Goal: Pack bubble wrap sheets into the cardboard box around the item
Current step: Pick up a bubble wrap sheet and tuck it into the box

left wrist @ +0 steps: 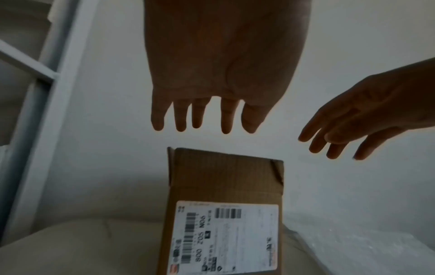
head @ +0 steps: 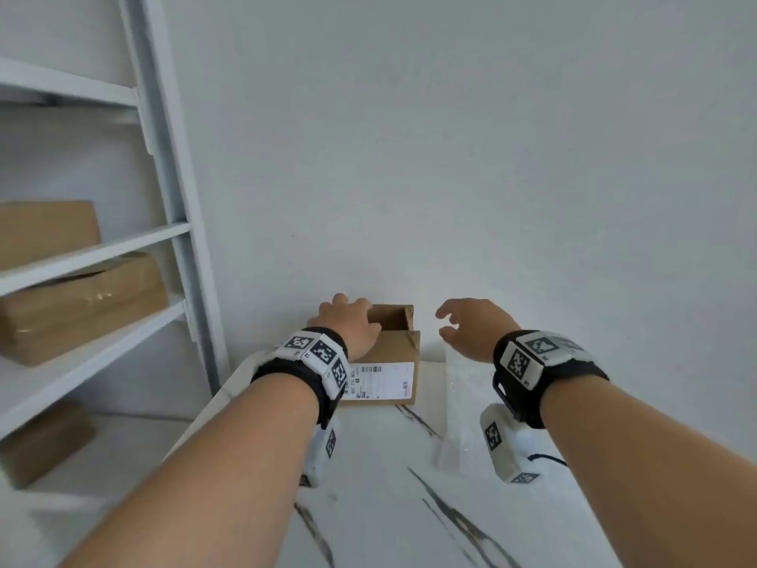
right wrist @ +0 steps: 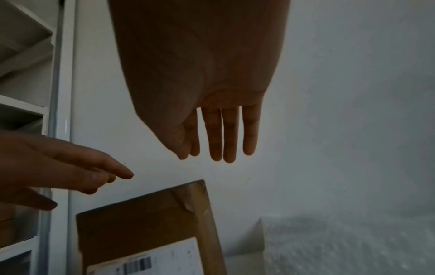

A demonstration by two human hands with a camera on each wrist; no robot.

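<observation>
Two hands with fingers (left wrist: 226, 119) spread, empty, above cardboard box (left wrist: 226, 186), bubble wrap (right wrist: 348, 245) beside.

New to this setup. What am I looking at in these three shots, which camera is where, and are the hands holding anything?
No robot here: a person wears a camera on the head and one on each wrist, on black bands with checkered markers. The head view looks down both forearms. Each dim wrist view looks along its own palm to the fingertips.

On the white marbled table stands a cardboard box with a shipping label, against the wall. Its inside is not visible. A stack of bubble wrap sheets lies to its right. White shelving at left holds brown parcels.

The left hand is above the box's top, the right hand beside it. Both are open and hold nothing.
</observation>
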